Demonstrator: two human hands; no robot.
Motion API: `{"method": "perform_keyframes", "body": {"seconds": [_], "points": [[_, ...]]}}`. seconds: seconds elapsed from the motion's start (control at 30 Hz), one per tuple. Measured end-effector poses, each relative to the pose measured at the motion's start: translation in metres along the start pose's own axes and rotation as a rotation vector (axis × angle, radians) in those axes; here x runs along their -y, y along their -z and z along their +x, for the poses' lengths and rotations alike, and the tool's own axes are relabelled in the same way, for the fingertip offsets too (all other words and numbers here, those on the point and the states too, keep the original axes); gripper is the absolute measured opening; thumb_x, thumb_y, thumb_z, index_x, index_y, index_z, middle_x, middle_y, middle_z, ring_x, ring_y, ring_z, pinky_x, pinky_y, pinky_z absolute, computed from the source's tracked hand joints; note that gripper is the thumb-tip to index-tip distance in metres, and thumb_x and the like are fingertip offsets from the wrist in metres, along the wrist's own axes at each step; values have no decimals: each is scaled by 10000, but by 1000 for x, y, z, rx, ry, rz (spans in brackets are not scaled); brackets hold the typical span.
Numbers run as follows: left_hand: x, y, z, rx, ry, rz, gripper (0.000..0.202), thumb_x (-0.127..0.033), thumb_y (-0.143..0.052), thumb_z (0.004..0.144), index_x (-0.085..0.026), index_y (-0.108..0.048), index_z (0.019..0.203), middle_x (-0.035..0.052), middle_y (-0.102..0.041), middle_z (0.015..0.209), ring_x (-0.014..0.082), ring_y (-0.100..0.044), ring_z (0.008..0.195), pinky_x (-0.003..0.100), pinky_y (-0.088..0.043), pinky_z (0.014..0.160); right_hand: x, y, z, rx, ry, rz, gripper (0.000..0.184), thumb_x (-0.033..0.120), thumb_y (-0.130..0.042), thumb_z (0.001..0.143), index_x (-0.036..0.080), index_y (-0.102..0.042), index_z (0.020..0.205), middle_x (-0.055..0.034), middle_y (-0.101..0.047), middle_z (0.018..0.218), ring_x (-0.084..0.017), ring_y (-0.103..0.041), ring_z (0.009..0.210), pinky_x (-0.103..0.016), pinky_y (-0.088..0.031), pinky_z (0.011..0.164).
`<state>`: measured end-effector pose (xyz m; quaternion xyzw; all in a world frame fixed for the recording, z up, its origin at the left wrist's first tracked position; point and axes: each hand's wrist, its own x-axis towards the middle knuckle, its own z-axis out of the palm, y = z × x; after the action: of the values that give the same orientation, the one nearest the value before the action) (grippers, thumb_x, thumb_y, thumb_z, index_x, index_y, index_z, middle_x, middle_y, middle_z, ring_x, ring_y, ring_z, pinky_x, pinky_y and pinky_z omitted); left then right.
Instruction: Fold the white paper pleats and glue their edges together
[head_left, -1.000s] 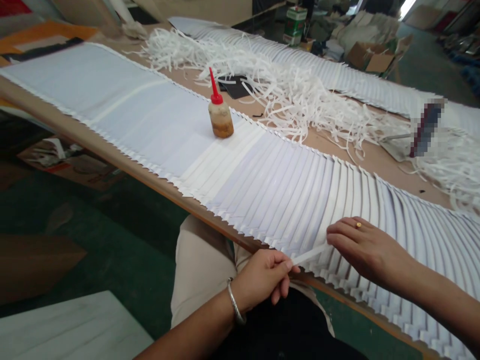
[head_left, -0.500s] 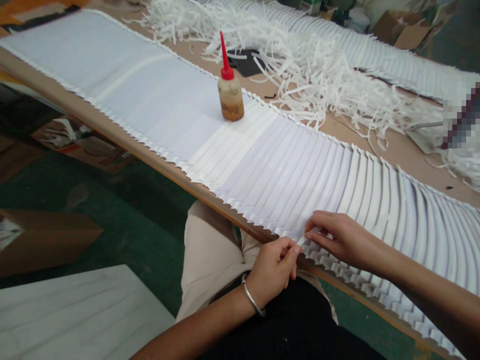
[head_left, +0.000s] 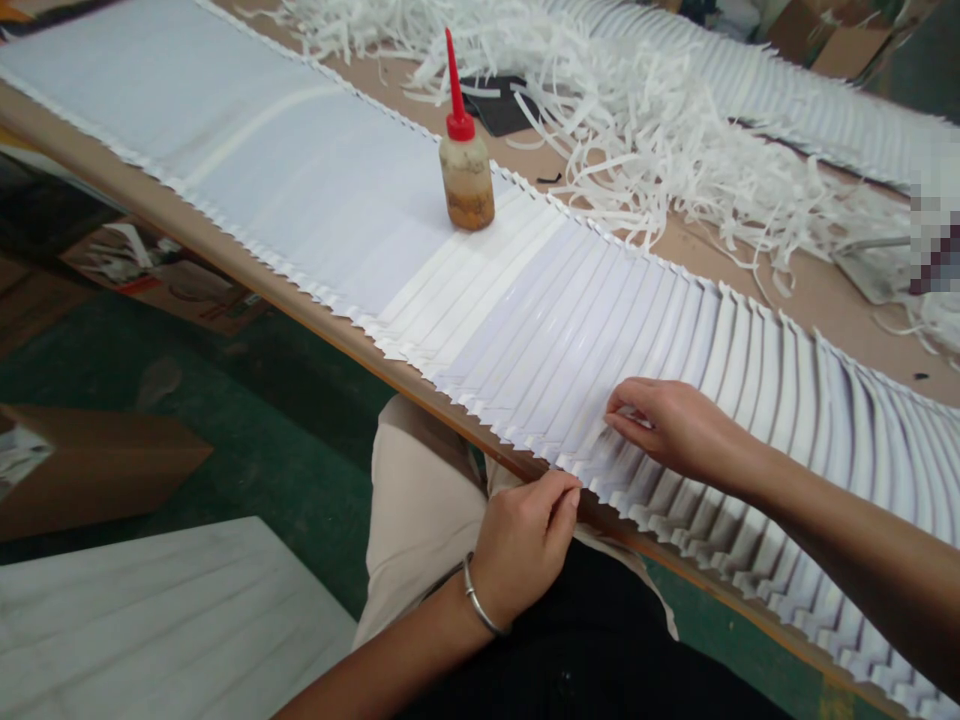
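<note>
A long row of overlapping white sheets (head_left: pixel 517 330) lies fanned along the table's near edge. My right hand (head_left: pixel 667 430) rests on these sheets with its fingertips pressed together against one sheet. What they pinch, if anything, is hidden. My left hand (head_left: pixel 525 540), with a metal bangle on the wrist, sits just below the table edge. Its fingers are curled, and thumb and forefinger meet at the zigzag near edge of the sheets. A glue bottle (head_left: pixel 466 170) with a red nozzle stands upright on the sheets, farther back.
A tangled heap of white paper strips (head_left: pixel 637 130) covers the brown table (head_left: pixel 225 262) behind the sheets. A second row of sheets (head_left: pixel 787 100) runs along the far side. A white board (head_left: pixel 150 620) and a cardboard box (head_left: pixel 90 470) sit on the green floor at left.
A thin white strip stretched between my hands a second ago no longer shows. My right hand has moved left and up onto the sheets; my left hand has stayed by the table edge.
</note>
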<state>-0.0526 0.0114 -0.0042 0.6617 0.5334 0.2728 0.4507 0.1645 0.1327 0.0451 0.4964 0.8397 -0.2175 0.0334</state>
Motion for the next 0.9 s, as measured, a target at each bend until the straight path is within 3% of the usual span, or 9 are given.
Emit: {"method": "perform_keyframes", "body": {"seconds": [0.1, 0.17, 0.3, 0.4, 0.53, 0.73, 0.9], "points": [[2, 0, 3, -34, -128, 117, 276, -220, -472, 1077, -174, -712, 1205, 74, -802, 1083, 219, -778, 947, 302, -549, 844, -1, 3, 3, 17, -7, -26, 168, 298, -573, 984, 204, -699, 926, -70, -779, 956, -222, -717, 804, -311, -442, 705], [3, -1, 6, -42, -199, 228, 318, -198, -462, 1078, -163, -687, 1300, 89, -801, 1090, 232, -782, 938, 321, -572, 836, -1, 4, 4, 9, -2, -37, 160, 286, -575, 982, 204, -699, 922, -67, -776, 942, -217, -709, 795, -308, -439, 703], [1, -3, 16, -1, -265, 571, 426, -144, -498, 1039, -174, -632, 1442, 58, -763, 846, 246, -743, 703, 331, -554, 621, 1, 3, 4, 30, 2, -36, 157, 272, -578, 986, 198, -697, 915, -68, -770, 935, -206, -699, 776, -301, -443, 698], [-1, -4, 21, 9, -258, 749, 493, -118, -582, 984, -194, -623, 1469, 32, -723, 764, 249, -712, 626, 317, -503, 521, 0, 5, 5, 47, 12, -45, 143, 269, -592, 982, 195, -701, 925, -70, -769, 934, -208, -702, 776, -302, -444, 694], [-2, -5, 23, -3, -258, 810, 490, -117, -630, 961, -203, -639, 1444, 10, -710, 747, 221, -708, 615, 292, -495, 509, -19, 21, 11, 41, 22, 4, 125, 275, -613, 978, 206, -705, 930, -56, -770, 964, -198, -712, 802, -296, -459, 710], [0, -4, 23, -49, -299, 795, 484, -85, -615, 928, -177, -647, 1402, -15, -693, 732, 216, -682, 574, 322, -489, 473, -67, 65, 35, -92, -90, -67, 108, 303, -652, 938, 218, -707, 902, -50, -771, 935, -228, -717, 847, -317, -461, 741], [2, -4, 24, -81, -316, 768, 494, -72, -615, 904, -167, -639, 1388, -25, -692, 728, 212, -665, 546, 329, -460, 450, -81, 71, 53, -92, -129, -105, 117, 318, -658, 920, 220, -702, 874, -45, -772, 919, -227, -710, 844, -309, -450, 730]]}}
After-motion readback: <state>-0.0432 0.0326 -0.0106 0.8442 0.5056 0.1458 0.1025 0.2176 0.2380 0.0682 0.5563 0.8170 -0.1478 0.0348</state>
